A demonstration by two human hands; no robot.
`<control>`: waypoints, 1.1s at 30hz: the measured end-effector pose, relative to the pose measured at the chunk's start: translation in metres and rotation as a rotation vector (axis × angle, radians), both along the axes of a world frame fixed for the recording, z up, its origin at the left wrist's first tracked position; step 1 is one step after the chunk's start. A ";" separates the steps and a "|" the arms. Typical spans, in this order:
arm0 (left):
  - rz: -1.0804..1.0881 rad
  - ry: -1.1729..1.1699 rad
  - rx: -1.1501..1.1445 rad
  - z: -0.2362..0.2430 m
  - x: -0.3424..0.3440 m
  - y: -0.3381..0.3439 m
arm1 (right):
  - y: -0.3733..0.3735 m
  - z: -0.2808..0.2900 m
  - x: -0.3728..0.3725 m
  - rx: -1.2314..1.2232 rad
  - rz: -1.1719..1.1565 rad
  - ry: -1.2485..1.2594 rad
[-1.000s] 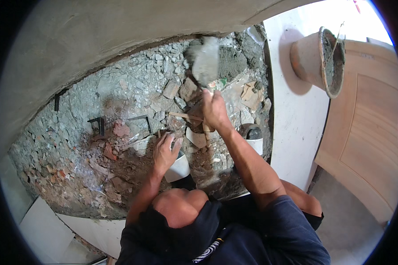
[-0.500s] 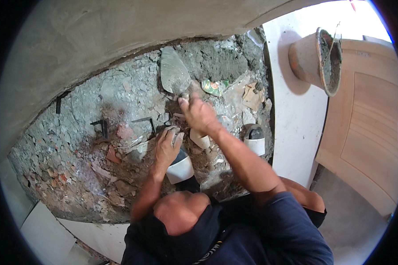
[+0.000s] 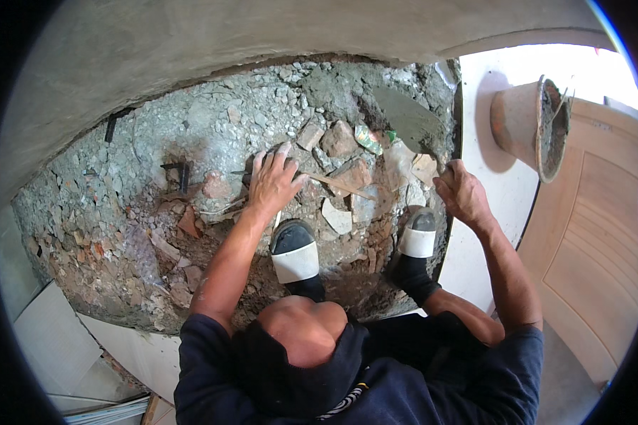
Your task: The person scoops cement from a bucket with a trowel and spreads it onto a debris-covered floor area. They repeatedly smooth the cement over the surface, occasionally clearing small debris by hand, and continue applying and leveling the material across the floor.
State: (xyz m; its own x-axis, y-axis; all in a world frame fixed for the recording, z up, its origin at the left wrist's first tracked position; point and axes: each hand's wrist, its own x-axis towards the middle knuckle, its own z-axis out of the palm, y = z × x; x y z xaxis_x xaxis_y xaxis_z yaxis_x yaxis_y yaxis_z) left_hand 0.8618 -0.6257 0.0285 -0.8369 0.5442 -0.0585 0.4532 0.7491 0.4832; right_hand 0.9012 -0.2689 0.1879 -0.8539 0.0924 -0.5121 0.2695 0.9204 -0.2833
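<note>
My right hand (image 3: 465, 193) is closed round the handle of a trowel. Its broad grey blade (image 3: 411, 117) points away to the upper left, lying over the wet grey mortar (image 3: 344, 88) near the wall. My left hand (image 3: 272, 183) rests on the rubble (image 3: 184, 134) with its fingers spread; what lies under the palm is hidden. Just right of it are a thin wooden strip (image 3: 337, 186), broken brick chunks (image 3: 339, 139) and a pale tile shard (image 3: 337, 217). A crumpled green wrapper (image 3: 368, 139) lies below the blade.
My feet, in white-strapped slippers (image 3: 295, 263), stand on the rubble. A mortar-stained bucket (image 3: 521, 120) stands on white tiles (image 3: 478, 134) to the right, beside a wooden door (image 3: 581, 234). A plastered wall (image 3: 262, 35) borders the far side. Dark metal pieces (image 3: 179, 176) lie at left.
My right hand has swung right with the trowel, from the middle of the rubble to its right edge. My left hand has reached farther forward, its fingers now spread. Brick chunks show where the trowel was.
</note>
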 end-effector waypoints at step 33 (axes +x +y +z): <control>1.184 -0.161 -0.977 0.087 0.084 -0.328 | 0.089 0.043 0.134 -0.068 -0.423 0.081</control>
